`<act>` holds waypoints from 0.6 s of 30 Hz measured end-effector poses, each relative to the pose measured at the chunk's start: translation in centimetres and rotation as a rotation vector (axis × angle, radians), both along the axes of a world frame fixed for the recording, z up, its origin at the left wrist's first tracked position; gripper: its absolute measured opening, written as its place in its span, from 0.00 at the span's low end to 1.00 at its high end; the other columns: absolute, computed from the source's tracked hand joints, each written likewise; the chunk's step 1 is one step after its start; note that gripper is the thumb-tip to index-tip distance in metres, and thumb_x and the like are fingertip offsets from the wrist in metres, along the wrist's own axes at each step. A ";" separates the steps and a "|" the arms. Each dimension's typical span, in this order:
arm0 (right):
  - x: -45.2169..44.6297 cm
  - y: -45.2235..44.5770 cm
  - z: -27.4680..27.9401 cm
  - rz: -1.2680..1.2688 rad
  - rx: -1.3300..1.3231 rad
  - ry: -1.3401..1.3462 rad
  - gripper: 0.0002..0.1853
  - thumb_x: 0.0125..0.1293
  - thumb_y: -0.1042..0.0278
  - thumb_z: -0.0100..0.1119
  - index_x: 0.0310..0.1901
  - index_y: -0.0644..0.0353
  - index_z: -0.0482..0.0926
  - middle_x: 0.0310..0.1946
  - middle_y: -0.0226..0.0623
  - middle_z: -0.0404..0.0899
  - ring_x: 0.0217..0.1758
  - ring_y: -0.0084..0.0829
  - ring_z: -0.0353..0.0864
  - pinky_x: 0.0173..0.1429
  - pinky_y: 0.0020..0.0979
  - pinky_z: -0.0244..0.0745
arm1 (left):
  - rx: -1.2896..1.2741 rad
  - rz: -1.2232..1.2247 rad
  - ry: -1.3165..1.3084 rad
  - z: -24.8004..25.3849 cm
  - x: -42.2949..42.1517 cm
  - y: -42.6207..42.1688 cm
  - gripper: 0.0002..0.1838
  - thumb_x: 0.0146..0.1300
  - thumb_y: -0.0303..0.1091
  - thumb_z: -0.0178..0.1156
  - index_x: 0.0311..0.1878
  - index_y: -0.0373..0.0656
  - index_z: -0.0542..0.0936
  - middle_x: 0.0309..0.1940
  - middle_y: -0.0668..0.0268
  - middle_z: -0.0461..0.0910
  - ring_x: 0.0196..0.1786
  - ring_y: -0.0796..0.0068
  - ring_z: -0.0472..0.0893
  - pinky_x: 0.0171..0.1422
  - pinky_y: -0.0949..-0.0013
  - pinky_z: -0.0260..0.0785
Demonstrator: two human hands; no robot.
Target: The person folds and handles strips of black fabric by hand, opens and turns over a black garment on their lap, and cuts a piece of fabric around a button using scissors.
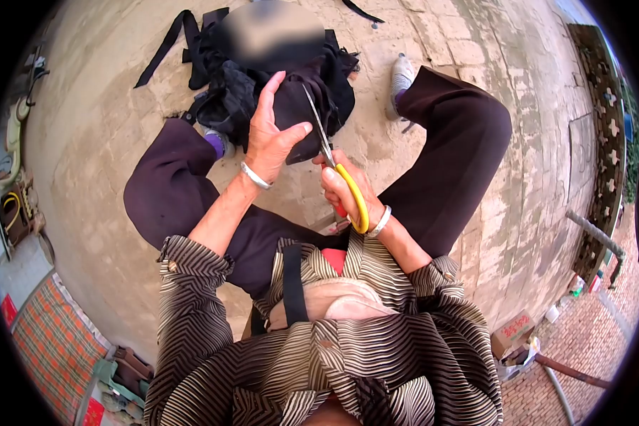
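Observation:
A dark piece of cloth [298, 106] hangs from my left hand [268, 142], whose thumb and fingers are at its near side with the index finger stretched upward. My right hand [348, 186] is closed round the yellow handle of a pair of scissors [355, 199]. The long metal blades point up and away, lying across the right side of the dark cloth. Beyond my hands, a heap of black cloth [227, 99] with straps lies on the ground, and a blurred round patch covers its top.
My bent legs frame the paved ground [376, 135]. Along the right runs a wall with cross-shaped openings [607, 142], with a cardboard box [515, 334] nearer. A plaid cloth [57, 341] and bags are at the left edge.

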State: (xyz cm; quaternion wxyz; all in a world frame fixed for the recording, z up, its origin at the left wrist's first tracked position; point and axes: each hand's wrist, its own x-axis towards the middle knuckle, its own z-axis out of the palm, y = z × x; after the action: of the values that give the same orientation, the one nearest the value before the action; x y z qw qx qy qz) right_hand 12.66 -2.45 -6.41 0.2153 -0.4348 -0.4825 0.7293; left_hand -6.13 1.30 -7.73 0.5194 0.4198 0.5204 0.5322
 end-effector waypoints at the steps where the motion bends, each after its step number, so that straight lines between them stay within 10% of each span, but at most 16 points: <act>1: 0.0 0.0 0.1 -0.003 -0.007 0.000 0.23 0.72 0.49 0.50 0.56 0.61 0.68 0.25 0.23 0.61 0.22 0.14 0.57 0.25 0.20 0.55 | 0.028 0.006 0.038 0.2 -0.1 0.1 0.45 0.49 0.21 0.66 0.74 0.39 0.59 0.72 0.59 0.60 0.74 0.71 0.59 0.78 0.70 0.47; 8: 0.2 0.5 0.7 0.041 0.035 -0.114 0.24 0.71 0.46 0.50 0.55 0.60 0.69 0.25 0.25 0.63 0.23 0.16 0.60 0.27 0.22 0.58 | 0.043 -0.007 0.074 0.2 -0.3 0.2 0.47 0.51 0.20 0.66 0.75 0.40 0.57 0.73 0.60 0.57 0.74 0.72 0.58 0.78 0.70 0.48; 10: 0.3 0.8 0.3 0.079 0.191 -0.194 0.24 0.69 0.48 0.55 0.52 0.62 0.69 0.23 0.44 0.72 0.29 0.38 0.75 0.40 0.36 0.70 | 0.033 -0.010 0.050 0.1 -0.3 0.1 0.47 0.51 0.20 0.66 0.75 0.40 0.57 0.73 0.61 0.57 0.74 0.72 0.58 0.78 0.70 0.48; 18: -0.2 0.5 0.2 0.003 0.188 -0.178 0.20 0.71 0.51 0.54 0.47 0.63 0.71 0.26 0.48 0.75 0.31 0.44 0.78 0.40 0.39 0.71 | 0.016 -0.022 -0.007 0.5 -0.1 0.2 0.48 0.50 0.20 0.66 0.75 0.40 0.56 0.73 0.61 0.57 0.74 0.72 0.58 0.78 0.70 0.47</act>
State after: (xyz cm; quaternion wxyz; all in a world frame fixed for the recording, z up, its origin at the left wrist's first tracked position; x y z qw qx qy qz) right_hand 12.48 -1.92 -6.18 0.2104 -0.4747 -0.5666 0.6398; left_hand -6.21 1.45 -7.20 0.5237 0.4277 0.5094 0.5323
